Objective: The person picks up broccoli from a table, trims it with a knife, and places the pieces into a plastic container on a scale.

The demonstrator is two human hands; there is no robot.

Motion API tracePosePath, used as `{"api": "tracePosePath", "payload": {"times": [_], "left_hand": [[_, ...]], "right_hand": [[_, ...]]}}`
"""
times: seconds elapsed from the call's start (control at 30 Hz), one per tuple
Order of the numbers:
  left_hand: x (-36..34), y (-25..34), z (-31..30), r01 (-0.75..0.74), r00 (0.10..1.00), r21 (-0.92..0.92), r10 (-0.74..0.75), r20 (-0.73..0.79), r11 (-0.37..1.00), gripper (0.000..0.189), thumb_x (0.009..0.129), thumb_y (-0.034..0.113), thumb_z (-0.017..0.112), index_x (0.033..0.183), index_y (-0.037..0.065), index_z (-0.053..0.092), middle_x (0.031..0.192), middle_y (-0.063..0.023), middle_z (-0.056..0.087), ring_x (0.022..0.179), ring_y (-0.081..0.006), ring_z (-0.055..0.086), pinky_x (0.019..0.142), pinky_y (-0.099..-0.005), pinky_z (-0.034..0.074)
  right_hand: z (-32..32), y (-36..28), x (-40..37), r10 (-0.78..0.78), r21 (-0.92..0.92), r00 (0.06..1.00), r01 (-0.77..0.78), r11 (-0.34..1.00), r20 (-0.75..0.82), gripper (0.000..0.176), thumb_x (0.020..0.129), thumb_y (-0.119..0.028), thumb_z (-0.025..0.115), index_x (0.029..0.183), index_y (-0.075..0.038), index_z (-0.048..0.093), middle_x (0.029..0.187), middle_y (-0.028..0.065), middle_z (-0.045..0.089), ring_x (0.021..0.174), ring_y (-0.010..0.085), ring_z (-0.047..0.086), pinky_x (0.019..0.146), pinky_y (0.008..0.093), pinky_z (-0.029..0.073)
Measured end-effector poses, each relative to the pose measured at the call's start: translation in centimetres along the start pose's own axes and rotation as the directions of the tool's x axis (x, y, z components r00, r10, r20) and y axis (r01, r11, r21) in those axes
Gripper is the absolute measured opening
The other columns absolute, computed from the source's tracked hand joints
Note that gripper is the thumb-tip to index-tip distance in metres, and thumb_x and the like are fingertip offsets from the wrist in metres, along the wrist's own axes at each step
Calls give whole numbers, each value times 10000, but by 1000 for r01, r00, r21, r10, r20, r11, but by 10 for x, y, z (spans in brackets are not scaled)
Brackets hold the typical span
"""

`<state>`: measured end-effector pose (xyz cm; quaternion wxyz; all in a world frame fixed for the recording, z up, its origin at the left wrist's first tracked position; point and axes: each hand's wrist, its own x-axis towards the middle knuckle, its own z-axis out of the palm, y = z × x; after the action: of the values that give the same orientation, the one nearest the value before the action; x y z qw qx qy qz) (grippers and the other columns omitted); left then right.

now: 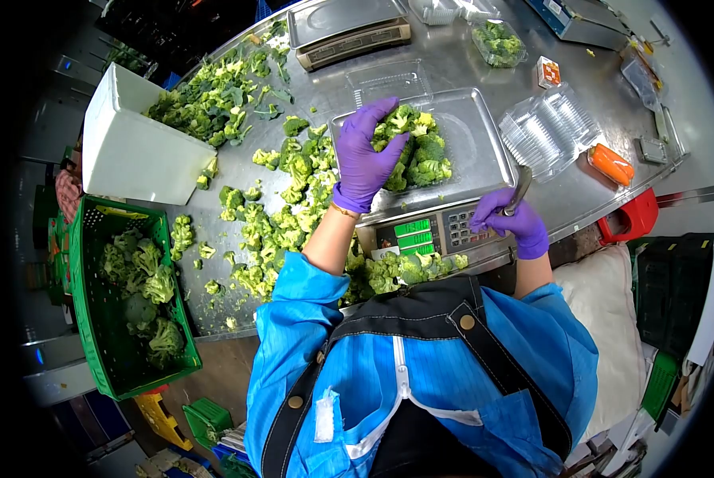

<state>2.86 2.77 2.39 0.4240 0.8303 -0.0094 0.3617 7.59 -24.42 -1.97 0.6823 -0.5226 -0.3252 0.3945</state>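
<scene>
My left hand [365, 155], in a purple glove, is cupped at the left side of a heap of broccoli florets [427, 155], its thumb and fingers apart and touching them. The florets sit on the metal tray [472, 151] of a scale, apparently in a clear plastic box whose lid [389, 80] lies open at the far side. In my purple-gloved right hand [516, 225], closed beside the scale's keypad [462, 227], is a small knife [519, 190] with its metal part pointing up. The scale's display [414, 237] is lit green; I cannot read the digits.
Loose florets [293, 175] cover the table left of the scale. A tipped white bin [126, 139] spills broccoli. A green crate [94, 319] holds broccoli heads. Rightward lie empty clear boxes [548, 131], an orange-wrapped item [610, 164] and a filled box [498, 44]. A second scale [349, 32] stands behind.
</scene>
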Motion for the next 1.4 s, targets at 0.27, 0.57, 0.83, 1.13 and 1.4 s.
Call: {"api": "tracePosePath", "payload": {"times": [0.27,0.57,0.83,1.13,1.4], "left_hand": [[-3,-2,3,-60,998,65,58,28,996,433,662,40,692,1084,61,598,1023,-91,622,938,-209,585,836,-302,455],[-9,-2,3,-44,998,84,41,39,995,439,664,48,697,1091,66,599,1027,-88,623,944,-207,581,836,-302,457],[-28,3,-1,-62,997,164,54,56,984,432,672,96,661,1097,103,582,1077,-85,596,957,-284,537,858,-365,407],[-23,-9,13,-257,917,286,140,373,923,483,649,-31,497,1098,131,570,1143,-84,542,1041,-284,485,951,-378,331],[-17,-6,-6,-24,996,135,12,89,991,483,662,0,488,1134,87,551,1162,-131,531,1062,-318,476,938,-386,365]], "right_hand": [[-19,15,-1,-53,173,985,25,985,161,224,679,4,605,894,61,635,673,101,629,506,88,552,462,189,414],[15,-7,10,67,-43,990,-62,997,120,388,666,-8,683,1048,21,619,743,77,651,608,49,562,492,169,380],[8,2,11,114,120,982,-133,984,150,328,725,-78,579,1025,49,614,649,92,621,432,38,438,392,166,300],[11,0,11,203,65,973,-211,975,109,364,742,-119,606,1060,59,594,718,104,646,463,34,467,399,147,322],[8,7,12,154,94,982,-165,982,114,406,738,-190,607,1046,74,588,706,123,644,425,46,465,379,159,332]]}}
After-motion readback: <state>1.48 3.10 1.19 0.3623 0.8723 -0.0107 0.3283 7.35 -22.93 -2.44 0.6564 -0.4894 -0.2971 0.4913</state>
